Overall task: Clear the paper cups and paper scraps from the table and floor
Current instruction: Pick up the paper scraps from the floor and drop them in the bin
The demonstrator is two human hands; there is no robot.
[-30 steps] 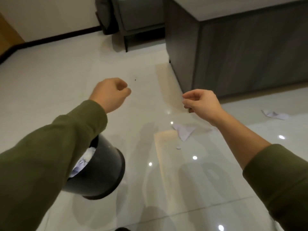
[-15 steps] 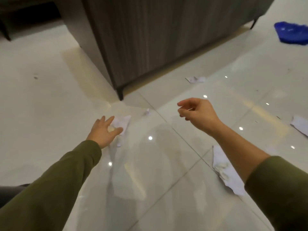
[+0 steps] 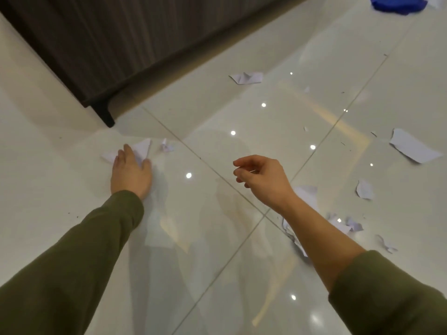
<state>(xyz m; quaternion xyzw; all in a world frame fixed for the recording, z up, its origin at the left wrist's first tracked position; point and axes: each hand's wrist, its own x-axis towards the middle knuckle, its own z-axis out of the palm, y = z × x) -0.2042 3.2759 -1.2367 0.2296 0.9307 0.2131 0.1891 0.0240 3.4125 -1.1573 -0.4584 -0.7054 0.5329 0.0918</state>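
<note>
Item: white paper scrap (image 3: 143, 146), creased, lying on the glossy floor (image 3: 60, 153) near the dark cabinet leg (image 3: 104, 116), its pointed end aimed away from the person. The left hand (image 3: 131, 174) rests directly upon it, grip spread flat with fingers straight, the scrap poking out beyond the fingertips. The right hand (image 3: 262, 181) hangs well apart to the right, loosely curled and seemingly empty; the left is plainly the nearer.

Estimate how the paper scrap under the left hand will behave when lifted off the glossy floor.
The paper scrap looks thin and creased, with one corner standing up, so it is probably light and floppy. The floor is glossy and mirrors the lights, so the scrap may slide under the left hand rather than lift; pinching the raised corner seems easier.
</note>
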